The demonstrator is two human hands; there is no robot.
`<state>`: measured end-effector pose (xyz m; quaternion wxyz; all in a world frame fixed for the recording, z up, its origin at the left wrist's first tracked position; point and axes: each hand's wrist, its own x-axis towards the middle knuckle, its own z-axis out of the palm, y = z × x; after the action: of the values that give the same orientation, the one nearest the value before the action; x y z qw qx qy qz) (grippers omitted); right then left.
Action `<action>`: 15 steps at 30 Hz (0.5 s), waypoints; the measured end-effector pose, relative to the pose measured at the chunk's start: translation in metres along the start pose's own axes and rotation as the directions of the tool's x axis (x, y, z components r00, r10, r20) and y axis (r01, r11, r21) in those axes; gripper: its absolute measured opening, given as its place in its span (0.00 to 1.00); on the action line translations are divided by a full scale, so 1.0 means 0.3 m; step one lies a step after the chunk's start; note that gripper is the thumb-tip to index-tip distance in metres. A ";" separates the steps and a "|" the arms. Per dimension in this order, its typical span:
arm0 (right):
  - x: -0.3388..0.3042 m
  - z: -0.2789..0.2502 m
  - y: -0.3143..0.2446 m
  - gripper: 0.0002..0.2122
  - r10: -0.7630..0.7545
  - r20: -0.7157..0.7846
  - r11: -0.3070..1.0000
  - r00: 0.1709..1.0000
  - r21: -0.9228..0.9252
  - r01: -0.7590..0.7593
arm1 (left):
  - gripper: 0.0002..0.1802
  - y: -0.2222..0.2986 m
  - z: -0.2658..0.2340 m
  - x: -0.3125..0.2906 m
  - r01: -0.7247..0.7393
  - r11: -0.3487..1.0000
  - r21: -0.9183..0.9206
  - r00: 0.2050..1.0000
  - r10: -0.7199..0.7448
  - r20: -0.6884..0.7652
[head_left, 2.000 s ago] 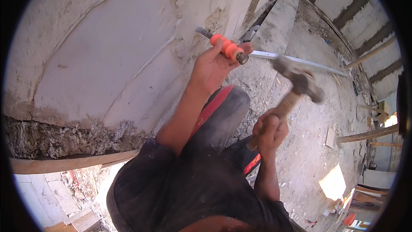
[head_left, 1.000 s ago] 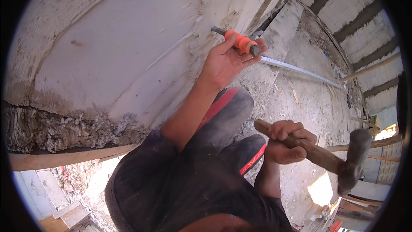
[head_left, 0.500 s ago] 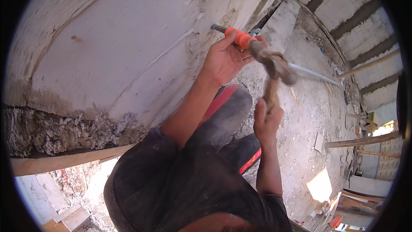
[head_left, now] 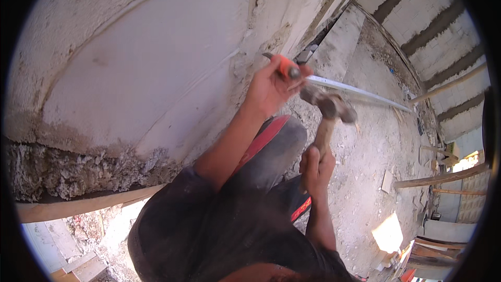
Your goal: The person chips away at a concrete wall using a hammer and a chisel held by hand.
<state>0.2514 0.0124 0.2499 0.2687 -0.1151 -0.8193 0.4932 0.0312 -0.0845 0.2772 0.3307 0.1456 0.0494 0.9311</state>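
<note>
My left hand (head_left: 265, 90) is closed around the orange grip of a cold chisel (head_left: 286, 66). The chisel's dark tip points up and left, close to the plastered wall (head_left: 172, 57); whether it touches cannot be made out. Its round struck end faces toward me. In my right hand (head_left: 317, 171) is the wooden handle of a hammer (head_left: 324, 131), gripped in a fist. The rusty hammer head, slightly blurred, hovers just below and right of the chisel's end, apart from it.
A long pale metal strip (head_left: 360, 90) lies beyond my hands on the dusty, rubble-strewn floor (head_left: 360, 183). Wooden poles (head_left: 441, 175) slant in at the right. Rough broken masonry (head_left: 88, 169) and a wooden board (head_left: 83, 206) edge the wall at lower left.
The hammer has dropped down and slightly left, away from the chisel's end. The chisel has turned so its struck end faces me more, and its tip has shifted slightly down and right.
</note>
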 end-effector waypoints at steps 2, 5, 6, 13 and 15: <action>-0.037 -0.010 0.002 0.16 0.031 -0.049 0.994 0.998 0.104 -0.025 | 0.18 -0.072 -0.027 -0.068 0.202 0.978 0.043 0.979 -0.201 -0.038; -0.009 -0.037 -0.079 0.19 -0.006 -0.183 0.971 0.983 0.233 0.050 | 0.18 -0.100 -0.046 -0.075 0.273 0.935 0.227 0.959 -0.284 0.017; -0.011 -0.049 -0.093 0.19 -0.004 -0.205 0.973 0.979 0.225 0.051 | 0.15 -0.107 -0.028 -0.061 0.269 0.908 0.321 0.949 -0.307 0.072; -0.049 -0.115 -0.055 0.18 0.183 -0.291 0.919 0.939 0.391 -0.058 | 0.15 -0.129 0.074 0.141 0.206 0.833 0.513 0.958 -0.278 0.067; -0.058 -0.114 -0.050 0.17 0.195 -0.296 0.909 0.935 0.413 -0.059 | 0.14 -0.138 0.074 0.196 0.205 0.834 0.513 0.956 -0.282 0.076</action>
<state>0.2860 0.0229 0.2698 0.3871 -0.1930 -0.6354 0.6396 0.0195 -0.0155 0.3046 0.4004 0.2877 0.2819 0.8231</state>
